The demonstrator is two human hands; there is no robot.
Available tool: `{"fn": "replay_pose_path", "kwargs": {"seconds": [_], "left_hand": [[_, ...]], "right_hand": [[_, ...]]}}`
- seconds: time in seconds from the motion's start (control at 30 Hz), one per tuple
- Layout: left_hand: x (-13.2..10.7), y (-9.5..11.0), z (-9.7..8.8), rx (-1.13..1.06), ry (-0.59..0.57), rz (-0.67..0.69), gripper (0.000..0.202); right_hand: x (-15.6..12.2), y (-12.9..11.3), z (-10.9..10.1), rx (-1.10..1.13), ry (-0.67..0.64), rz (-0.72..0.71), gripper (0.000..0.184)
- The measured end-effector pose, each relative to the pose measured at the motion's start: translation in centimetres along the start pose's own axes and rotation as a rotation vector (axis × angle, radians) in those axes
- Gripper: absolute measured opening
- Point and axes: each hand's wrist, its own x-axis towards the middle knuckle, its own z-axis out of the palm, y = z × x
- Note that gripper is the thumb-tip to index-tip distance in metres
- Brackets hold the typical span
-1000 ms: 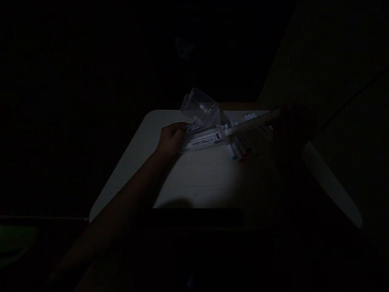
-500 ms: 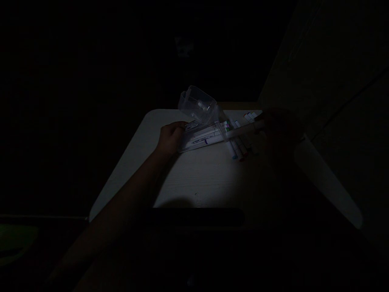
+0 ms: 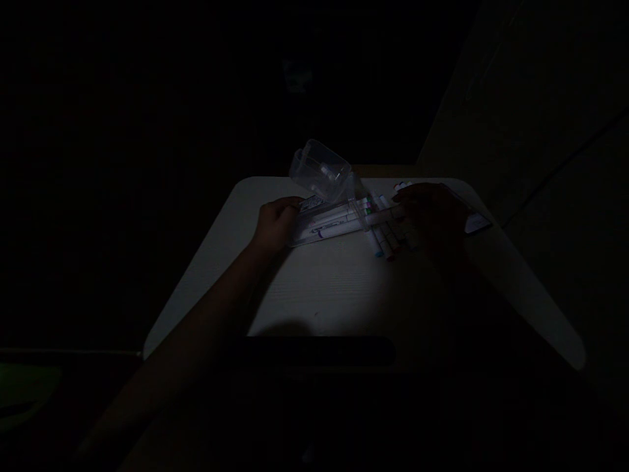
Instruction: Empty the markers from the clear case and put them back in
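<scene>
The scene is very dark. My left hand [image 3: 278, 223] is closed on the left end of a clear plastic marker case [image 3: 324, 226] lying on a white table [image 3: 319, 288]. The case's clear lid [image 3: 320, 170] stands open above it. Several white markers lie inside the case. My right hand [image 3: 432, 213] is in shadow, its fingers closed on a white marker [image 3: 383, 214] whose tip reaches the case's right end. Several loose markers [image 3: 386, 239] with coloured caps lie on the table under that hand.
The table has rounded corners and a dark strip [image 3: 319, 351] along its near edge. A small pale card or paper [image 3: 476, 224] lies at the right, past my right hand. Everything around the table is black.
My right hand has moved left and down with the white marker, bringing it from above the loose markers to the case's right end. My left hand has stayed on the case.
</scene>
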Motion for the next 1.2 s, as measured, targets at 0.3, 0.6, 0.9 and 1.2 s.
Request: {"fn": "replay_pose_path", "kwargs": {"seconds": [0.3,0.6,0.9,1.2], "left_hand": [[0.0,0.3,0.0,0.014,-0.004,0.016,0.037],[0.1,-0.3,0.0,0.003,0.003,0.031,0.037],[0.2,-0.4,0.0,0.014,0.013,0.037,0.038],[0.2,0.0,0.1,0.016,0.003,0.045,0.037]], "right_hand": [[0.1,-0.1,0.1,-0.106,-0.141,0.006,0.013],[-0.4,-0.4,0.4,-0.191,-0.16,-0.013,0.012],[-0.2,-0.8,0.4,-0.233,-0.177,-0.011,0.011],[-0.6,-1.0,0.9,-0.147,-0.319,0.081,0.018]]}}
